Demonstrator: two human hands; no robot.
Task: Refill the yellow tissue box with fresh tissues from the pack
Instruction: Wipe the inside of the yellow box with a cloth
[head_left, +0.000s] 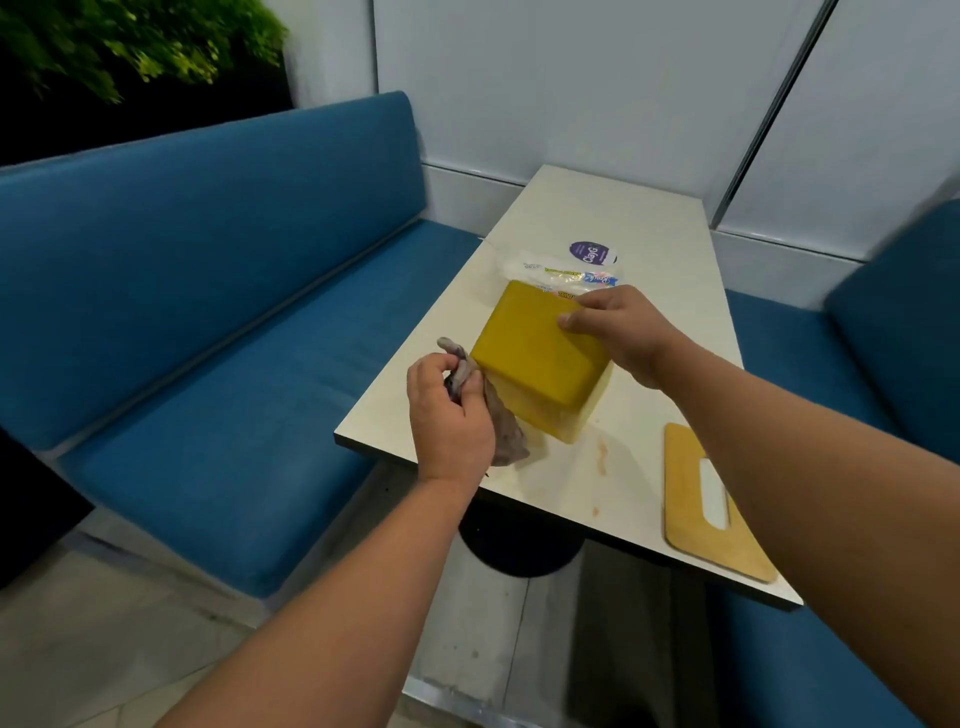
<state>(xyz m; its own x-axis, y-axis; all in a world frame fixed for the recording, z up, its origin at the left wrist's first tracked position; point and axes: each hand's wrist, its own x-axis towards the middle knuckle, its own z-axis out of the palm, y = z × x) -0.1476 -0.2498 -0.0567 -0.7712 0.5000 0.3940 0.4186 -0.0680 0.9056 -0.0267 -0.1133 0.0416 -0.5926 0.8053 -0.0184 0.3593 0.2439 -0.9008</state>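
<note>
One yellow tissue box sits tilted on the table. The right hand grips its far corner; the left hand clutches one grey cloth against its near side. One tissue pack lies just behind the box, one wooden lid to its right.

tissue pack: sits right behind the yellow box, near half hidden by it, print too small to read
lid: right of the box, far edge covered by the right forearm
box opening: faces away, can't see inside
right bench: blurry, cut off
</note>
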